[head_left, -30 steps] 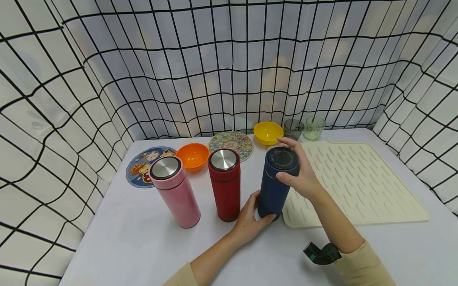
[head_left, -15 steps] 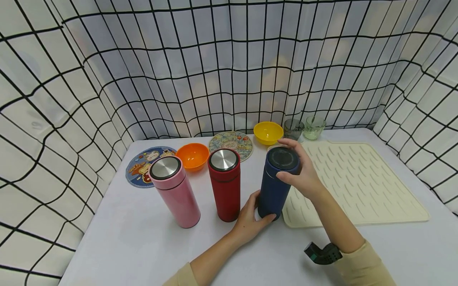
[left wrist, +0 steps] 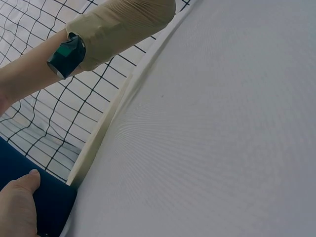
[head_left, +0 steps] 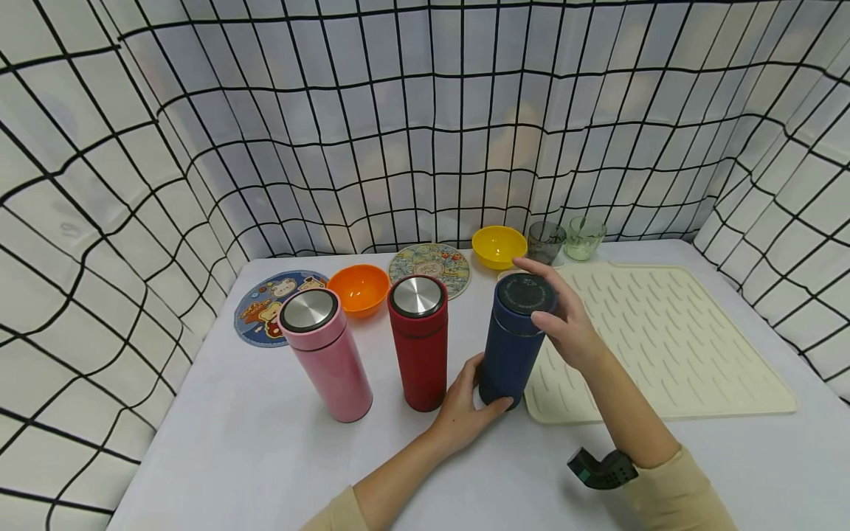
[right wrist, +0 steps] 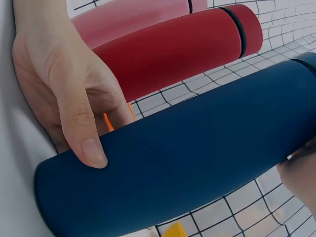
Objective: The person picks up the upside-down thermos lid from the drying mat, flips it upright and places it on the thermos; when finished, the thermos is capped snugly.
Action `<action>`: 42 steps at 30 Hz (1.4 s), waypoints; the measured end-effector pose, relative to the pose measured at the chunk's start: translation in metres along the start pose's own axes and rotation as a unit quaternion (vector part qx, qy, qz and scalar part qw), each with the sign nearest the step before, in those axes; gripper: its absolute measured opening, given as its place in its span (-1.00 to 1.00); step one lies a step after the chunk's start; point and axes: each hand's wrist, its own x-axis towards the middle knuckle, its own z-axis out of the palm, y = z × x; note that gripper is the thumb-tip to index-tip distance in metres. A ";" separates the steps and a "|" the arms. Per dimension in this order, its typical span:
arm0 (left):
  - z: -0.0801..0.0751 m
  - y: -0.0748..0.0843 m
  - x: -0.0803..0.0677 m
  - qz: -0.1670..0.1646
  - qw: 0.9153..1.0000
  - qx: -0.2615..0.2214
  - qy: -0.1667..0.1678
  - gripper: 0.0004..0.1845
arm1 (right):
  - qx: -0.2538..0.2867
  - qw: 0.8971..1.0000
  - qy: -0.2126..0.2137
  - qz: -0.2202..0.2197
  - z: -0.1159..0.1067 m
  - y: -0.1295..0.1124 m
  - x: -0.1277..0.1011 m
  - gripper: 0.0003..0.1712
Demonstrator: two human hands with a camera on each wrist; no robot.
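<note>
A blue thermos flask (head_left: 508,358) stands upright on the white table, its dark round lid (head_left: 526,293) on top. Low on its body, my left hand (head_left: 461,413) grips it with the thumb across the front. My right hand (head_left: 564,317) is curled about the lid from the right, thumb tip at the lid's near right edge and fingers behind. In the right wrist view the left thumb presses on the blue flask (right wrist: 187,148) near its base. Just left of it stand a red thermos flask (head_left: 421,361) and a pink thermos flask (head_left: 335,369), both with silver-topped lids.
An orange bowl (head_left: 358,290), a yellow bowl (head_left: 499,247) and two glass cups (head_left: 546,242) stand at the back. Two round patterned mats (head_left: 430,267) lie there too. A cream ridged mat (head_left: 664,339) covers the right side. Black netting (head_left: 432,133) encloses the table.
My right thumb has slid rightward from the front of the blue flask's lid to its right edge. The left hand has kept its grip low on the flask.
</note>
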 end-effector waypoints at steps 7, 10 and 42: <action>0.004 -0.018 0.006 0.004 1.000 0.004 0.001 -0.26 | -0.027 0.999 0.034 0.011 0.002 0.002 0.001 -0.01; 0.008 -0.034 0.010 0.008 1.000 0.007 0.002 -0.24 | 0.007 1.000 0.015 0.013 0.001 0.004 0.001 -0.08; 0.008 -0.039 0.011 0.006 1.000 0.008 0.002 -0.22 | 0.089 0.994 -0.059 0.025 -0.006 0.001 0.004 -0.40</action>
